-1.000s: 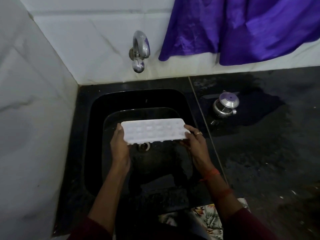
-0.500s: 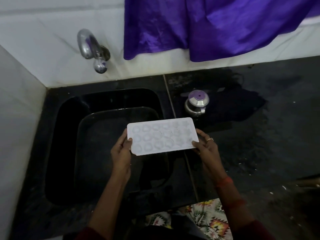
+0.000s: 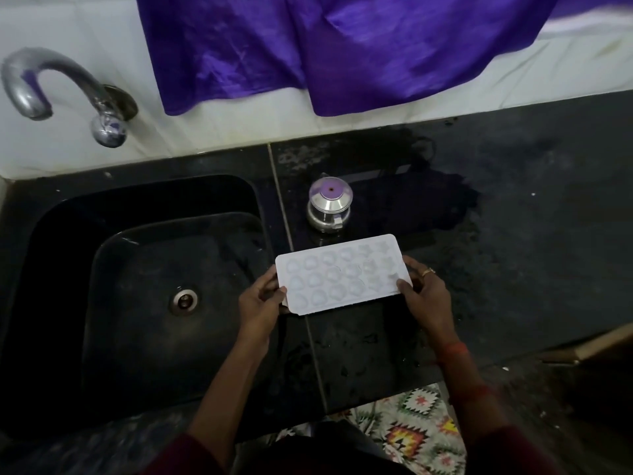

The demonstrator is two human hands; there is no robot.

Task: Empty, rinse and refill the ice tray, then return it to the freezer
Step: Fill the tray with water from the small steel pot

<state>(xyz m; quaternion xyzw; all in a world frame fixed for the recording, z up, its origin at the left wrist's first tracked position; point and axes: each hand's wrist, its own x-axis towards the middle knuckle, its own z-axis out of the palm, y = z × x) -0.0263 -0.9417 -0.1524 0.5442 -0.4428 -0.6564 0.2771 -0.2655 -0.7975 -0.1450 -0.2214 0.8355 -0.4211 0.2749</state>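
A white ice tray (image 3: 340, 273) with round cups facing up is held level over the black counter (image 3: 513, 234), just right of the sink's edge. My left hand (image 3: 262, 301) grips its left end, thumb on top. At the right end my right hand (image 3: 423, 291) holds it, thumb on the rim and a ring on one finger. I cannot tell what is in the cups.
The black sink (image 3: 144, 289) with its drain (image 3: 184, 301) lies to the left, under a chrome tap (image 3: 65, 94) on the white wall. A small steel pot with a lid (image 3: 329, 209) stands just behind the tray. Purple cloth (image 3: 342, 46) hangs above. The counter looks wet.
Both hands have carried the tray rightward from over the sink basin to over the counter. It was tilted toward me a second ago and is now level.
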